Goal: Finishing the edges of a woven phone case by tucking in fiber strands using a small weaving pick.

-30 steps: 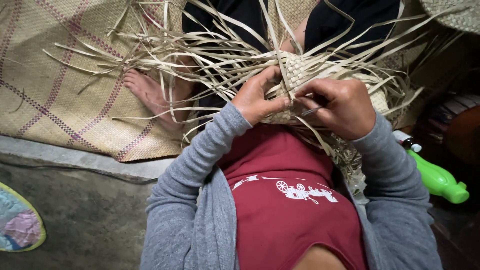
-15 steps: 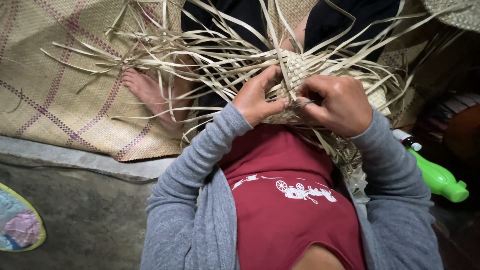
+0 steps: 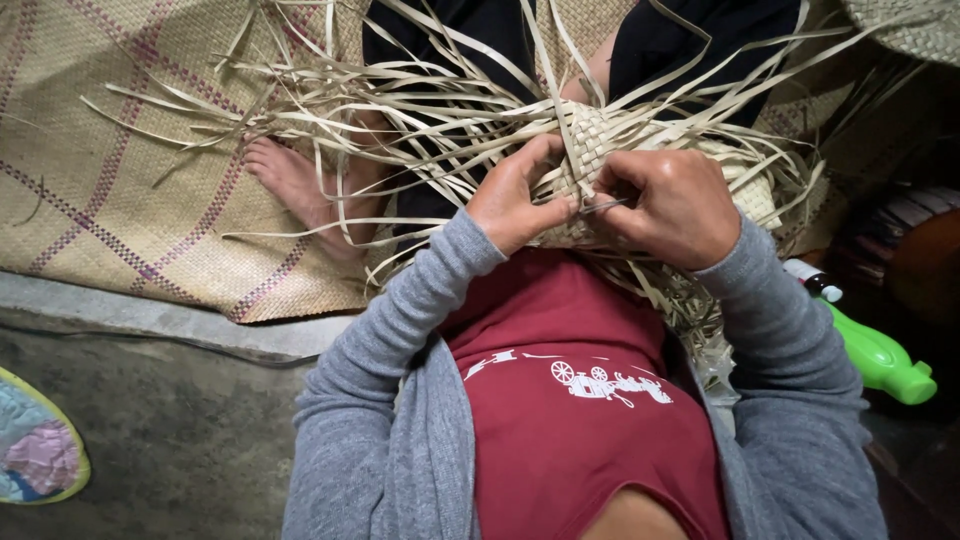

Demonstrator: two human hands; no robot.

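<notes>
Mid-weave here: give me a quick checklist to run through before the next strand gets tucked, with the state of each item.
1. Left hand grips the half-woven pale straw piece: ok, fingers are on its edge.
2. Right hand has a strand under control: ok, it pinches a thin dark strip between the fingertips.
3. Loose pale straw strands are untangled: not ok, they fan out and cross each other.
4. Bare foot on the woven floor mat with purple lines is clear of the strands: not ok, several lie over it.
5. Green plastic bottle is out of the way: ok, it lies beside the right sleeve.
</notes>
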